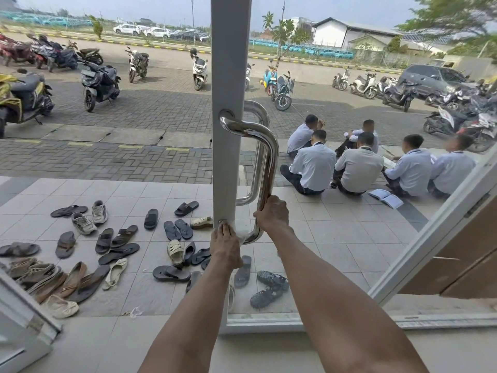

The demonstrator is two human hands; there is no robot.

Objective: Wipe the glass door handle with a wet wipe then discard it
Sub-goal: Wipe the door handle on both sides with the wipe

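Just below the frame's centre, the left hand [225,246] pinches a white wipe [243,236] against the lower bend of the chrome handle [269,157], where it meets the door frame [227,76]. Just up and right, the right hand [271,214] is curled round the upright bar, apparently steadying the door. Wiping is the step in hand. The next move likely calls for sliding the wipe up the bar, with the right hand giving way. Beyond, sandals [107,246] litter the tiles [336,232] at left, and people [357,165] sit at right.
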